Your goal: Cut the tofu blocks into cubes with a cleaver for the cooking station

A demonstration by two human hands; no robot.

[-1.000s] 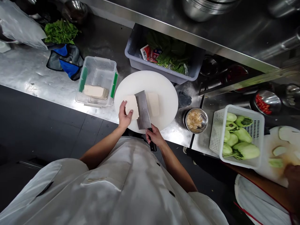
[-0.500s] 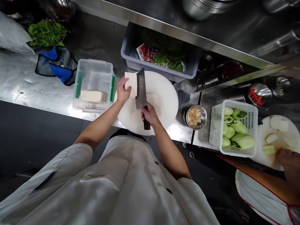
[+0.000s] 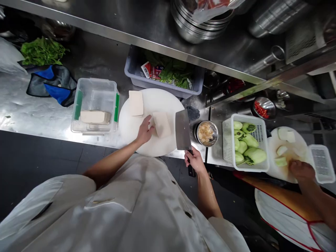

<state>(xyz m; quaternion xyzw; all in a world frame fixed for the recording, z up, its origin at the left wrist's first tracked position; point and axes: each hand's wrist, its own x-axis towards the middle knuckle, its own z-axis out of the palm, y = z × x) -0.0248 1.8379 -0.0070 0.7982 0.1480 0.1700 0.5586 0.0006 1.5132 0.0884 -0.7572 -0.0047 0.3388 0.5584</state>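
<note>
My right hand (image 3: 195,160) grips the black handle of a cleaver (image 3: 183,129), whose broad blade is over the right edge of a round white cutting board (image 3: 160,96). My left hand (image 3: 144,132), fingers apart, is at the left side of a pale slab that looks like tofu (image 3: 163,123); whether the fingertips touch it I cannot tell. A second pale slab (image 3: 136,104) lies at the board's upper left. To the left, a clear plastic container (image 3: 96,84) with green clips holds another pale block (image 3: 94,117).
Behind the board stands a grey-blue bin (image 3: 162,84) with greens and packets. A bowl of pale pieces (image 3: 206,133) and a white basket of green vegetables (image 3: 265,164) are at right. A co-worker's hand (image 3: 301,170) is beyond. A steel shelf (image 3: 147,21) overhangs the counter.
My left hand has let go of the slab at upper left and moved right to the other slab. The cleaver in my right hand has moved right, away from the slabs. The view has shifted.
</note>
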